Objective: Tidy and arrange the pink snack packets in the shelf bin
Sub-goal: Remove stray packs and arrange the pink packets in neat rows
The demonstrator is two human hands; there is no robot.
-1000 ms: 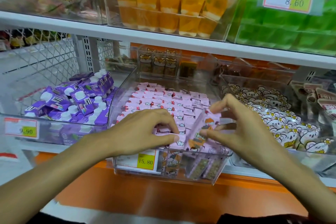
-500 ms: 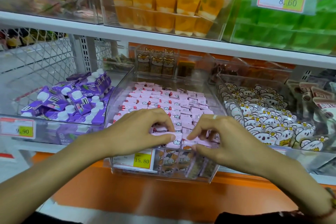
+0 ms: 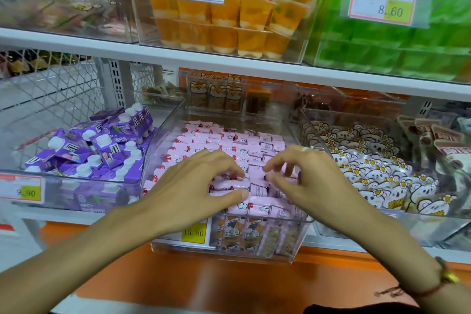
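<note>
1. Pink snack packets (image 3: 226, 144) lying in neat rows in the clear shelf bin (image 3: 163, 145), between the purple drink cartons (image 3: 102, 145) and the white bear-print packs (image 3: 377, 173); front rows looking looser than the back ones.
2. Left hand (image 3: 193, 186) resting on the front-left packets, fingers curled over them and thumb pressing the near edge; seemingly gripping a small cluster.
3. Right hand (image 3: 313, 181) hovering just beside it, fingertips (image 3: 270, 168) bent down and touching the front-right packets; whether pinching one, cannot tell.
4. Probably squaring up the near rows; worth nudging packets gently toward the back, keeping printed faces up and edges aligned.
5. Avoiding hard pressing, since thin wrappers likely crumple or slide; watching the low front lip above the price tag (image 3: 194, 233), where loose packets could spill over.
</note>
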